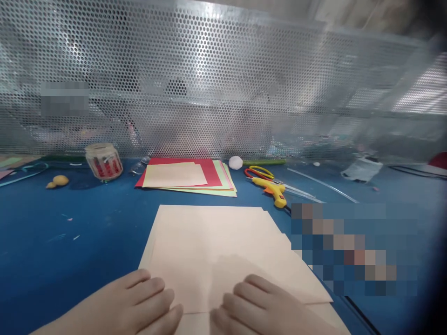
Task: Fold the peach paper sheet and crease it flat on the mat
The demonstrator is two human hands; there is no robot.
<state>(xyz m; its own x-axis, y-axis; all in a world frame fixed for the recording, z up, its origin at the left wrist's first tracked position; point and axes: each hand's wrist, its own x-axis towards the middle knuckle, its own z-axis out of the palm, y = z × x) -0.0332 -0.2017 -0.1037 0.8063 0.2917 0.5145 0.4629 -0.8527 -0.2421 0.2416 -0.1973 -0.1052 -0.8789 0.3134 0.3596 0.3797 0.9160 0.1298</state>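
Several cream paper sheets (209, 251) lie overlapping in front of me, their right edges stepped. My left hand (139, 302) rests over the sheets' left side, its bent fingers close together against the paper. Over the nearer part of the sheets is my right hand (254, 304), fingers likewise curled and drawn together on the paper, casting a shadow. The near edge of the top sheet runs between the two hands, with another sheet showing below it. Both thumbs are hidden.
Behind the sheets is a stack of coloured paper (216, 174). A yellow glue gun (274, 190) lies right of it, beside scissors (258, 172) and a white ball (235, 162). A jar with red contents (104, 161) stands left. A perforated metal screen (209, 93) borders the blue table (87, 218).
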